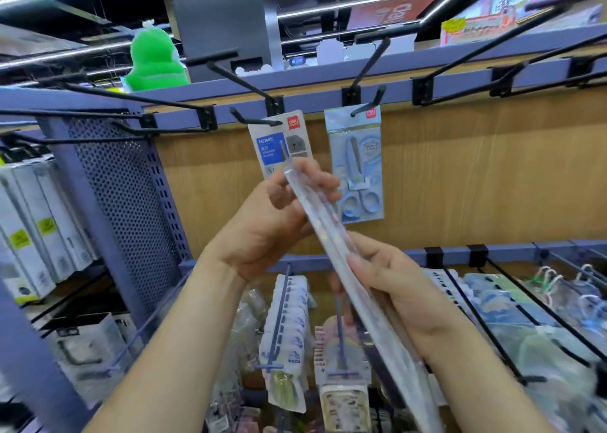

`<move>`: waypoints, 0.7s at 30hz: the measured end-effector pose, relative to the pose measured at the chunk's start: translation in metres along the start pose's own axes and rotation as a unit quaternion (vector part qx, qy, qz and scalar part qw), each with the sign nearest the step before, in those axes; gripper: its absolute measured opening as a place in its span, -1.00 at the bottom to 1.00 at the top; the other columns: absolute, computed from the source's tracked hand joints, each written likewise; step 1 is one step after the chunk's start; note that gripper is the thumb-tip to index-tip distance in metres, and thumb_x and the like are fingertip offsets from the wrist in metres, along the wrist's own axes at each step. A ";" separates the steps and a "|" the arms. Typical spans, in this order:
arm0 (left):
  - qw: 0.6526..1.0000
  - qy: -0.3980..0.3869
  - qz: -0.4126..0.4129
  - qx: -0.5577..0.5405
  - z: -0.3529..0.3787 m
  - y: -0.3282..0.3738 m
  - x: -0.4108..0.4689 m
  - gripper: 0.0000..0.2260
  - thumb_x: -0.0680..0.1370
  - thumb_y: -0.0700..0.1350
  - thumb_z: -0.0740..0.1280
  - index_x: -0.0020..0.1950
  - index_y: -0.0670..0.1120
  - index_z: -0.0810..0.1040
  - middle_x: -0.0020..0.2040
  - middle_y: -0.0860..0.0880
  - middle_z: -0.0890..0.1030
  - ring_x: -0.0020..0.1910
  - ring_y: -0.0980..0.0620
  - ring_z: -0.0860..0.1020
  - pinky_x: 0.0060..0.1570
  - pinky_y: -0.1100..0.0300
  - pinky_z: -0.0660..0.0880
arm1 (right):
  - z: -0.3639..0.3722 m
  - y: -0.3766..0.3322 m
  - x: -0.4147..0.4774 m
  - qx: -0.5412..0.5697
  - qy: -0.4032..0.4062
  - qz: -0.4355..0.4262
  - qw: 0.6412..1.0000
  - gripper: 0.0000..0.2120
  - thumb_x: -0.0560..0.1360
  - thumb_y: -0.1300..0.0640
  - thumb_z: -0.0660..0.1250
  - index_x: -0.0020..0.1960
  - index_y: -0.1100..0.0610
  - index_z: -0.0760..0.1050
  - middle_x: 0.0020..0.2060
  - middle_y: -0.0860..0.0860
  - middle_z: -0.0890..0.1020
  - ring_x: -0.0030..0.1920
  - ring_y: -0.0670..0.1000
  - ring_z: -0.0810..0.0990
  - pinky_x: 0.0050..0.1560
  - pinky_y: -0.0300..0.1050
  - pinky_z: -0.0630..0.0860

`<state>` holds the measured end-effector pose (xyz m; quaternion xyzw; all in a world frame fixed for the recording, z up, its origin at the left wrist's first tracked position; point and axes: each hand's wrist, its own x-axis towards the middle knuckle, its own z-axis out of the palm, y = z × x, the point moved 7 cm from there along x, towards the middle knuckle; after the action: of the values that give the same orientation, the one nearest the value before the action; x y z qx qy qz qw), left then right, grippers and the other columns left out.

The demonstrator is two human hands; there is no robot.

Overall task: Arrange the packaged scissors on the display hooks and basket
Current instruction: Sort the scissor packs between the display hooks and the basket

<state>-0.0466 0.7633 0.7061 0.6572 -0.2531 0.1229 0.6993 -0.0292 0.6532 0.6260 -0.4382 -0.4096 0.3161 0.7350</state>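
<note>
two packs hung, a stack (325,232) left to place
home pack (274,147) and blue scissors pack (356,163) hang under the top rail (312,84); below it my left hand (259,225) and right hand (397,291) pinch the stack's ends, other rail hooks (369,66) bare.

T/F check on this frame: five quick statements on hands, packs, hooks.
1. Both hands grip the same pack. True: left hand and right hand grip the held pack.
2. The blue scissors pack hangs on a hook. True.
3. The green plush toy hangs in the lower row. False: it sits on top, upper left.
4. Every upper hook is full. False: most are bare.
5. The white pack lies in a basket. False: it hangs on a hook beside the blue one.
</note>
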 end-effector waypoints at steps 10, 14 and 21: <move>0.950 0.177 0.020 0.256 0.001 0.036 0.009 -0.79 0.40 0.00 0.43 -0.02 -0.03 0.58 -0.16 0.09 0.69 -0.14 0.12 0.64 -0.13 0.14 0.59 | -0.028 -0.049 -0.054 -0.235 -0.026 -0.005 0.972 -0.61 0.50 -0.05 0.43 0.30 0.00 0.56 0.23 0.03 0.64 0.26 0.03 0.59 0.28 0.02 0.50; 0.917 0.160 0.010 0.366 0.022 0.044 0.019 -0.88 0.53 -0.07 0.40 0.06 0.01 0.57 -0.05 0.06 0.66 -0.05 0.12 0.62 -0.04 0.19 0.57 | -0.049 -0.066 -0.062 -0.389 0.131 -0.087 0.908 -0.81 0.58 0.30 0.32 0.13 0.10 0.56 -0.07 0.06 0.71 -0.02 0.07 0.68 0.03 0.04 0.56; 0.959 0.157 0.092 0.218 0.086 0.058 0.027 -0.85 0.37 -0.09 0.45 -0.07 -0.01 0.62 -0.16 0.05 0.72 -0.11 0.08 0.69 -0.20 0.23 0.61 | -0.091 -0.070 -0.095 -0.176 0.162 -0.146 0.960 -0.52 0.29 -0.09 0.60 0.12 0.10 0.64 -0.01 0.11 0.72 -0.01 0.02 0.66 0.04 -0.14 0.57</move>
<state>-0.0697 0.6804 0.7707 0.7398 -0.1665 0.3409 0.5557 0.0143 0.5105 0.6324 -0.5410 -0.3940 0.0533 0.7411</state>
